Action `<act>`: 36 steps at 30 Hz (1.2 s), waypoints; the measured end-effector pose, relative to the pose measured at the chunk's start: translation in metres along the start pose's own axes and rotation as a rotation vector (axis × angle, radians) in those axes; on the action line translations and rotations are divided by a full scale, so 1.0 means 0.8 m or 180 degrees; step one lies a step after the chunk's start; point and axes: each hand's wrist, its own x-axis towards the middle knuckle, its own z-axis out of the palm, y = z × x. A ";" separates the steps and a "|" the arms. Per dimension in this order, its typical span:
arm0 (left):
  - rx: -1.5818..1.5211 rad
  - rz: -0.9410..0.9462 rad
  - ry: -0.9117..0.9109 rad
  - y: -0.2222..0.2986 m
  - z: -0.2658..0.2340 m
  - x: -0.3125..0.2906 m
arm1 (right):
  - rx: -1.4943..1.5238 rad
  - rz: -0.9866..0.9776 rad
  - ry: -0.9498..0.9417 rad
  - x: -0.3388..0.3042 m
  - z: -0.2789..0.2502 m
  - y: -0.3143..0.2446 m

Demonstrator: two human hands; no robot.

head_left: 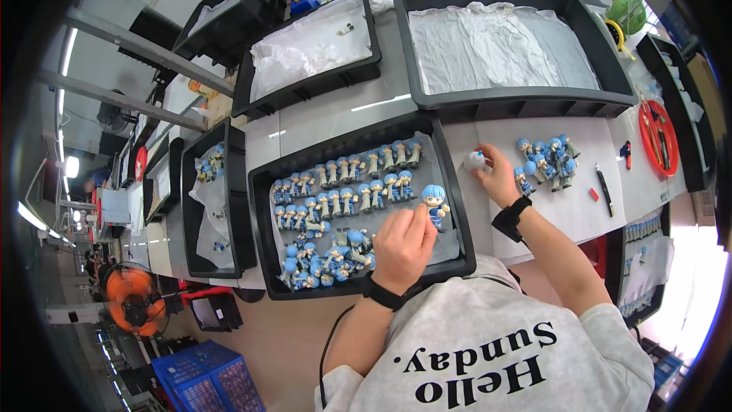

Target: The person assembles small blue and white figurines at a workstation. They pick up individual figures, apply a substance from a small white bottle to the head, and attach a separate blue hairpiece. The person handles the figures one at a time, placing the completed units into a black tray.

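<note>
My left hand (404, 248) is closed on a blue-haired figurine (435, 200), holding it upright over the near right corner of a black tray (462, 217). The tray is lined with a pale sheet. In it, several rows of standing figurines (347, 197) fill the far part, and a jumbled heap of them (328, 259) lies nearer me. To the right, my right hand (498, 177) has its fingers closed around a small white bottle (474, 159) with a reddish tip, just above the white work sheet. A cluster of more figurines (547, 160) lies on that sheet beyond this hand.
Large black trays with white cloth (496, 46) stand behind the work area. A marker pen (604, 191) and a small red piece (593, 194) lie at right, near a red round dish (657, 137) of tools. Another tray (244, 214) stands at left; an orange fan (131, 301) is beyond.
</note>
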 end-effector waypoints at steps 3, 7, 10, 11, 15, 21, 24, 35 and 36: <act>0.0068 0.0094 0.0092 -0.002 0.002 -0.002 | -0.0246 -0.0099 0.0733 -0.025 0.001 -0.025; 0.0084 0.0180 0.0190 -0.005 0.009 0.000 | 0.0169 -0.0546 0.0432 -0.070 -0.013 -0.103; -0.0033 0.0156 0.0151 -0.001 0.013 0.002 | -0.0248 -0.1781 0.0117 -0.083 -0.024 -0.155; -0.0033 0.0136 0.0127 0.001 0.014 0.003 | -0.0325 -0.2094 0.0075 -0.079 -0.024 -0.168; 0.0004 0.0107 0.0122 0.004 0.015 0.004 | -0.0458 -0.2545 -0.0073 -0.067 -0.021 -0.182; 0.0046 0.0094 0.0167 0.005 0.013 0.002 | -0.0663 -0.2931 -0.0279 -0.059 -0.026 -0.186; 0.0089 0.0094 0.0179 0.006 0.013 0.000 | -0.0720 -0.3072 -0.0354 -0.057 -0.027 -0.186; 0.0055 0.0176 0.0111 0.009 0.014 -0.001 | -0.0779 -0.3115 -0.0226 -0.059 -0.023 -0.185; 0.0038 0.0203 0.0116 0.009 0.014 -0.002 | -0.0784 -0.3120 -0.0210 -0.060 -0.023 -0.185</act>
